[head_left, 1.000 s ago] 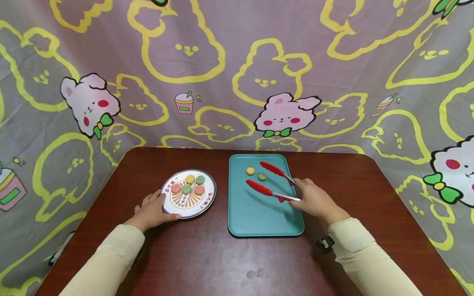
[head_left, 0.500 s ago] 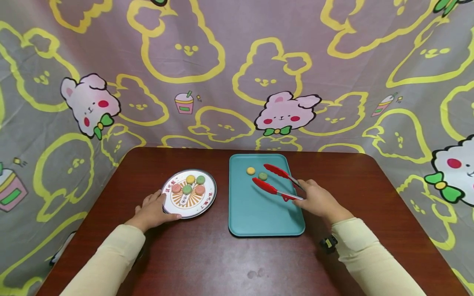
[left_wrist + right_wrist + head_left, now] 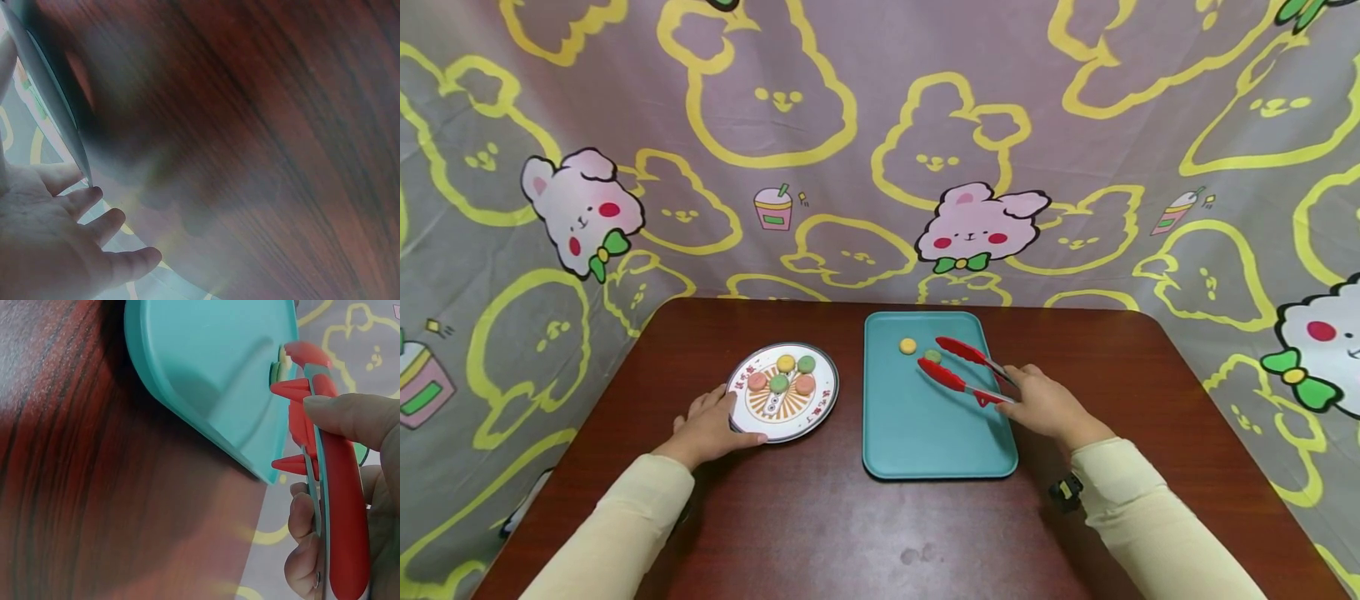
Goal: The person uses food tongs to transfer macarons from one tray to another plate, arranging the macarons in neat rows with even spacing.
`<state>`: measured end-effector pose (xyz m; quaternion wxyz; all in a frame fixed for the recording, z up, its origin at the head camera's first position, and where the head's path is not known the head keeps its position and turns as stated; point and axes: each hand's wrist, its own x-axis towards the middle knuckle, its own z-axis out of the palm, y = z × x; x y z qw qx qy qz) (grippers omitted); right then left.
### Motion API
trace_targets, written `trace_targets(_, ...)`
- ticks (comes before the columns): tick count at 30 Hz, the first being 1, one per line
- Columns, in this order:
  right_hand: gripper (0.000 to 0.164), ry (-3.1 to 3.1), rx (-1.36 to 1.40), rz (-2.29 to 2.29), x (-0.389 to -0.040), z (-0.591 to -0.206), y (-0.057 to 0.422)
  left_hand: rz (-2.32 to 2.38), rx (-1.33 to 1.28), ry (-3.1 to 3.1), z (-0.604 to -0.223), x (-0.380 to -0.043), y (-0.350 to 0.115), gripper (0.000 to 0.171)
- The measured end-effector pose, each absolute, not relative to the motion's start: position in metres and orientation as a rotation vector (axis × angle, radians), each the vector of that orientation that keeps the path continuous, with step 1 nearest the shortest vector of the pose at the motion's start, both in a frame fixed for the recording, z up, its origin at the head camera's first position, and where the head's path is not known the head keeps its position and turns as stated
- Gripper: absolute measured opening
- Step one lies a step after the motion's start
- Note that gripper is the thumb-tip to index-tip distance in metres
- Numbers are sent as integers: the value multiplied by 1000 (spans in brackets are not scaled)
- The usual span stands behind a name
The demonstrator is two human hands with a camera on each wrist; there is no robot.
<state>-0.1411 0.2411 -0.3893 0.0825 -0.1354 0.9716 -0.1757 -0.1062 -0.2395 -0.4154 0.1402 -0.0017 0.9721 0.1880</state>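
My left hand [image 3: 703, 429] holds the rim of a round white plate [image 3: 786, 427], fingers at its left side and thumb at the near edge. Several pink, green and yellow macarons lie on the plate. In the right wrist view my right hand [image 3: 356, 419] grips red-handled tongs [image 3: 347, 512]. Their red tips [image 3: 942, 375] reach over the teal tray [image 3: 925, 442], spread apart either side of a green macaron [image 3: 932, 356], which one tip partly hides. Left of it on the tray is a yellow macaron [image 3: 907, 346].
Plate and tray stand side by side on a dark red-brown wooden table [image 3: 820, 525], with a strip of tabletop between them. A patterned cloth [image 3: 850, 150] hangs behind the table and along both sides.
The tongs have shifted slightly right, and their tips have come closer together around the green macaron. My left hand and the plate look unmoved.
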Motion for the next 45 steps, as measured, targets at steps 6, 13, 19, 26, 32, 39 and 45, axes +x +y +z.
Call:
trace_targets(6, 70, 2887, -378, -520, -144, -392, 240, 552, 2, 2814, -414, -105, -240, 106)
trace_targets(13, 69, 2876, -375, -520, -147, -393, 241, 548, 8, 2812, -415, -106, -240, 108)
trace_targets(19, 68, 2865, -371, -514, -149, -393, 242, 549, 10, 2815, -415, -106, -240, 108)
trace_targets(26, 64, 2854, -381, -496, -153, -395, 242, 540, 1, 2815, -416, -107, -240, 109)
trace_targets(32, 62, 2857, -388, -489, -154, -398, 241, 556, 3, 2810, -417, -107, -240, 108)
trace_targets(39, 61, 2855, -392, -487, -153, -398, 240, 552, -1, 2812, -417, -107, -240, 108)
trace_targets(45, 61, 2859, -391, -482, -152, -398, 240, 556, -2, 2817, -418, -106, -240, 108)
